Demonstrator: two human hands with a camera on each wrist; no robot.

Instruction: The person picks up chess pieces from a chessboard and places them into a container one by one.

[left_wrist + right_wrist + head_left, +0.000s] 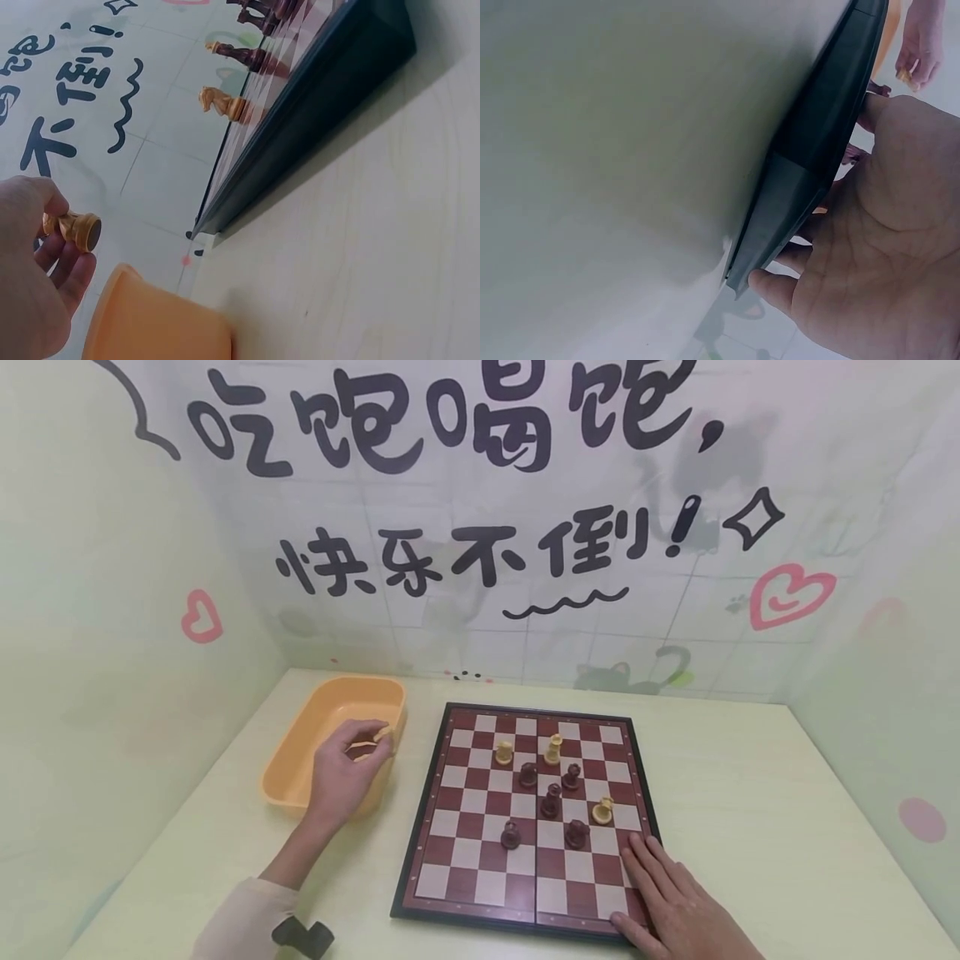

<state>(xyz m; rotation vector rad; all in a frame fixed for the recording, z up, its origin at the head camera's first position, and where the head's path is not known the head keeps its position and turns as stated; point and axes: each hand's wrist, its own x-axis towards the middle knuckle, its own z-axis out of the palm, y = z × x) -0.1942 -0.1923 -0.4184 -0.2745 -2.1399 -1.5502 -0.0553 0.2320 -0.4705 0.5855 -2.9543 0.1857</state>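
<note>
My left hand (339, 770) is over the right side of an orange plastic tub (288, 760). Between thumb and fingers it pinches a light wooden-coloured chess piece (81, 229), whose round base faces outward; the fingers hide its top. On the near right edge of the chessboard (491, 887) rests my right hand (678, 897), fingers extended over the squares. Several dark pieces, among them one near the middle (551, 802), stand on the board. Light pieces there include a rook-like one (504, 753), a taller one (553, 750) and another (602, 811) toward the right.
The tub stands on the pale table (757, 827), left of the board. The board has a raised dark rim (315, 112) and a fold line down its middle. A printed backdrop (480, 635) with lettering hangs behind the table, and similar sheets flank both sides.
</note>
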